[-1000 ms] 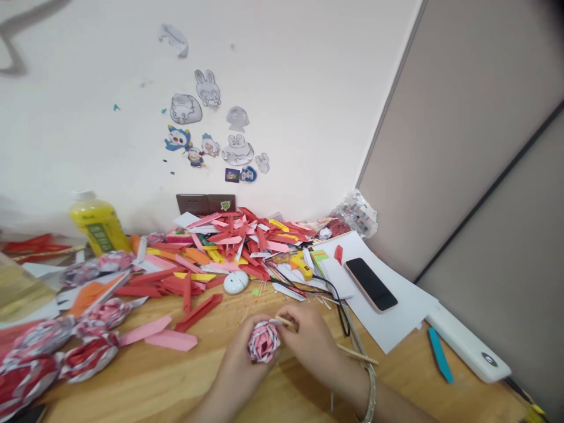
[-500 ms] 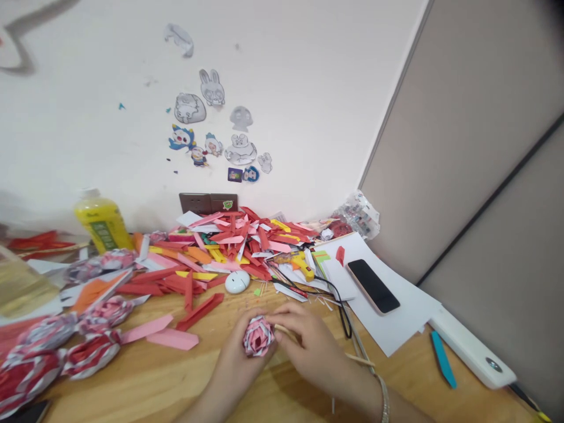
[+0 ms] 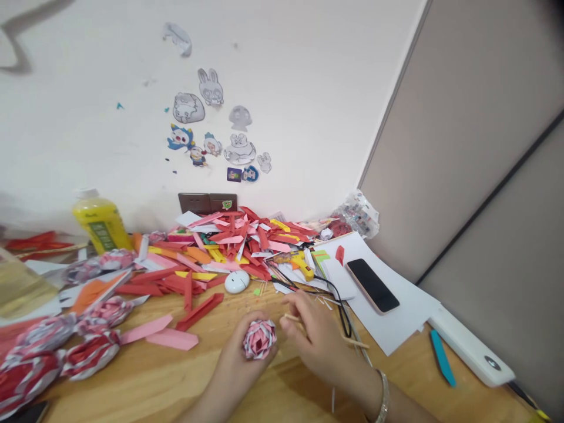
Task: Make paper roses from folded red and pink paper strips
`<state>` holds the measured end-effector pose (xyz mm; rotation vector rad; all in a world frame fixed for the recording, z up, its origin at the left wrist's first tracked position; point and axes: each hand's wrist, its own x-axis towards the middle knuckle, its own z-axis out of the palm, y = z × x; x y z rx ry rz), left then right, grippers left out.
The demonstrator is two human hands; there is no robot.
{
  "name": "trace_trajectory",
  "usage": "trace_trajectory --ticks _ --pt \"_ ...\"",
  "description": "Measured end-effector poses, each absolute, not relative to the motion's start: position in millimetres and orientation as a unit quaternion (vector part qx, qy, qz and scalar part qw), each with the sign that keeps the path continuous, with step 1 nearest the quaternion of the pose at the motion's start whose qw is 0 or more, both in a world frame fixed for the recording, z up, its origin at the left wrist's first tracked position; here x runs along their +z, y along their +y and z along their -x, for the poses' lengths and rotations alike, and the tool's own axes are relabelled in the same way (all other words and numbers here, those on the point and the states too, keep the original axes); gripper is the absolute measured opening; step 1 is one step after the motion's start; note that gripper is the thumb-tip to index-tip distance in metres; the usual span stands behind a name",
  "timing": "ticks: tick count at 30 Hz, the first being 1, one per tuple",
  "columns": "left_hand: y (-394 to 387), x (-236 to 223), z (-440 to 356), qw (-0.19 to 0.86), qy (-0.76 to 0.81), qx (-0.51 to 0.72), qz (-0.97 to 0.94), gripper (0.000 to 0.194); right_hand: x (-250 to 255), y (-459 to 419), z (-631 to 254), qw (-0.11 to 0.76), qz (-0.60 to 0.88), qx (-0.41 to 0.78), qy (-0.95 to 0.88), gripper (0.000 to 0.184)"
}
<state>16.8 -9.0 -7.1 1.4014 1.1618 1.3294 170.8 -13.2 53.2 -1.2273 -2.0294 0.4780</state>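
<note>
My left hand (image 3: 236,356) is wrapped round a pink-and-white folded paper flower (image 3: 259,339), whose layered top faces up with a dark red centre. Just right of it, my right hand (image 3: 318,342) grips a thin wooden stick (image 3: 358,343). One tip of the stick shows by the thumb and index finger, apart from the flower; the other end sticks out behind the hand. Two loose pink paper strips (image 3: 171,339) lie to the left of my hands.
A heap of folded paper strips (image 3: 238,235) lies along the wall, with a yellow glue gun (image 3: 302,264) and white earbud case (image 3: 237,282) nearby. More paper pieces (image 3: 90,354) and a bottle (image 3: 100,223) are left. A phone (image 3: 373,285) rests on white paper right.
My right hand has drawn back from the paper flower to the right, taking the stick's tip off its edge. My left hand keeps its hold nearly unmoved.
</note>
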Motion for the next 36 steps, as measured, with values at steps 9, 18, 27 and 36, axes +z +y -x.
trace_trajectory --ticks 9,18,27,36 --pt "-3 -16 -14 0.433 0.444 0.512 -0.595 0.033 36 -8 -164 0.365 0.432 0.161 -0.809 0.008" --pt "-5 -12 -15 0.436 0.458 0.493 -0.598 0.037 28 -6 -160 0.372 0.456 0.126 -0.799 0.007" --pt "-10 -2 -17 0.426 0.458 0.482 -0.613 0.032 28 -10 -157 0.386 0.468 0.157 -0.780 0.011" --pt "-9 -1 -16 0.408 0.467 0.481 -0.620 0.029 25 -5 -163 0.281 0.444 0.017 -0.851 0.010"
